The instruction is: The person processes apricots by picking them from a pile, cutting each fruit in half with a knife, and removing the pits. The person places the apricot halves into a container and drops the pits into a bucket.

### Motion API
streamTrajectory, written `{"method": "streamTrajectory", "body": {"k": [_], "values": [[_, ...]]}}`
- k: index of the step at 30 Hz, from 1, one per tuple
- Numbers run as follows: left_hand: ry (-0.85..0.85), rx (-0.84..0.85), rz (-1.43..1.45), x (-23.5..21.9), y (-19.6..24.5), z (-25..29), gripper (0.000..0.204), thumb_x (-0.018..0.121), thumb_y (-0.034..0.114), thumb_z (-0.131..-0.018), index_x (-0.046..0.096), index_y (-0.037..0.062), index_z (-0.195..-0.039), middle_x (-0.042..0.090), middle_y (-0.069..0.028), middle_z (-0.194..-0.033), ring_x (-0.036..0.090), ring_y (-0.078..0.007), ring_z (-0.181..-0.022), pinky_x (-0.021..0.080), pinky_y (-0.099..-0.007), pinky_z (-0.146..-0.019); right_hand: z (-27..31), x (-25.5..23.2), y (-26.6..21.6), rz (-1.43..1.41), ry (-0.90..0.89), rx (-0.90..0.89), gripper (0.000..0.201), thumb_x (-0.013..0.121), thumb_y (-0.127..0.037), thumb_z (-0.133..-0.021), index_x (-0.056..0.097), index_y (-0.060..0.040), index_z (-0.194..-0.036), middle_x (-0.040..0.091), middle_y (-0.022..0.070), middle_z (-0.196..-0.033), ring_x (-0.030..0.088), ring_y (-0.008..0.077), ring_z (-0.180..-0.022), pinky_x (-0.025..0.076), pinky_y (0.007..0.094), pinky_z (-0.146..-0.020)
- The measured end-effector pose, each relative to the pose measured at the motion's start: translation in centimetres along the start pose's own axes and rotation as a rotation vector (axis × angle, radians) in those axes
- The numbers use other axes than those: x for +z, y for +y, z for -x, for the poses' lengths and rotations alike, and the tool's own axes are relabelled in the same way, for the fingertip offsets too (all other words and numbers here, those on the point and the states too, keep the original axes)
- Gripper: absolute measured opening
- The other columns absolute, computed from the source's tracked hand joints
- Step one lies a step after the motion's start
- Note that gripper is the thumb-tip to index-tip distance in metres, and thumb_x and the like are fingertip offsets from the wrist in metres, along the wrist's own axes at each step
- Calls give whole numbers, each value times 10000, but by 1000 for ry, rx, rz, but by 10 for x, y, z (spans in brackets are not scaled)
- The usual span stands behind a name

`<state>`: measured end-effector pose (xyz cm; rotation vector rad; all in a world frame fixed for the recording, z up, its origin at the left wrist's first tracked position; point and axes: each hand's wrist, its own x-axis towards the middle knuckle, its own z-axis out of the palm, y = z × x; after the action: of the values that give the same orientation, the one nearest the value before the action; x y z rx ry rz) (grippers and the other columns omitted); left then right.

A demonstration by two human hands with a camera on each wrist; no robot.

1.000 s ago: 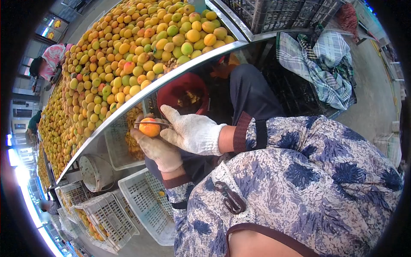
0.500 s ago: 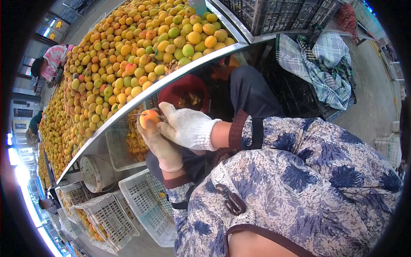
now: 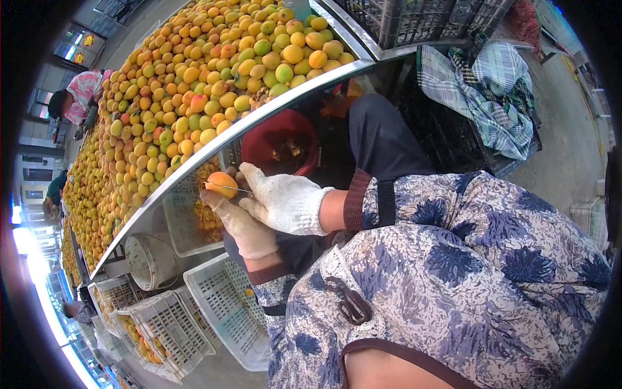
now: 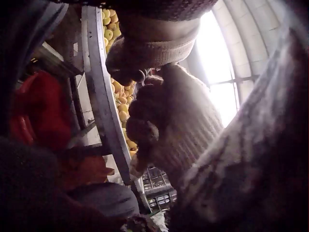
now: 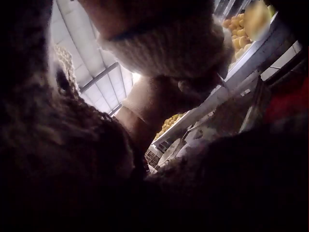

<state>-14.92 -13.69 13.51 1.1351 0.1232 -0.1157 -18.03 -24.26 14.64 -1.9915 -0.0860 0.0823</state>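
Note:
In the head view my left hand, in a stained pale glove, holds an orange-yellow apricot at its fingertips. My right hand, in a white knit glove, is right beside it and grips a thin knife. Only a short stretch of narrow blade shows, next to the fruit; the handle is hidden in the glove. Both wrist views are dark and show the gloved hands close together, with the apricot and blade hidden.
A metal-edged table heaped with apricots lies ahead. Below its edge stand a red bucket with scraps and a white crate of orange pieces. More white crates and a pale bucket are at the left; plaid cloth lies right.
The blade lay across the apricot and stuck out on both sides; now it shows only on the right-hand side. The fruit has turned in the left fingers, and both hands have shifted slightly.

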Motion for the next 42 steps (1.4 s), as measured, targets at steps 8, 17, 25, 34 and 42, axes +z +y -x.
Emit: {"method": "streamTrajectory", "body": {"k": [8,17,25,34,42], "values": [[103,-53,-10,-7,-8,-5,754,379,691,-938,492,60,-1337,574,-86,-1284,555,-240,-1159,440,-375,-1006,3,0,4,94,-20,-10,602,486,-298,-953,299,29,-1423,654,291,-932,650,440,-844,511,497,-734],[-87,-137,-27,-15,-10,-6,681,349,619,-986,476,36,-1314,554,-108,-1259,539,-236,-1148,416,-378,-1025,-3,-3,11,45,-6,-26,595,481,-296,-953,306,45,-1407,652,296,-914,645,444,-835,504,503,-734],[163,-77,-26,-8,-9,-7,655,307,570,-1004,492,30,-1326,557,-124,-1294,542,-244,-1168,422,-373,-1022,7,-5,16,177,-63,-45,591,497,-307,-956,300,-18,-1432,663,271,-930,650,432,-852,510,491,-744],[-94,-116,-78,-25,-15,-13,627,358,540,-1007,488,21,-1335,570,-116,-1270,543,-239,-1164,419,-371,-1013,-1,-7,19,202,-17,-59,572,492,-301,-939,333,7,-1395,666,260,-842,653,432,-799,498,524,-688],[-131,125,-469,-29,-13,-9,481,566,413,-974,608,-34,-1146,633,-103,-1073,587,-170,-992,460,-308,-901,2,-14,19,332,-81,-34,524,517,-258,-926,385,2,-1362,673,211,-790,667,400,-748,519,479,-664]]}}
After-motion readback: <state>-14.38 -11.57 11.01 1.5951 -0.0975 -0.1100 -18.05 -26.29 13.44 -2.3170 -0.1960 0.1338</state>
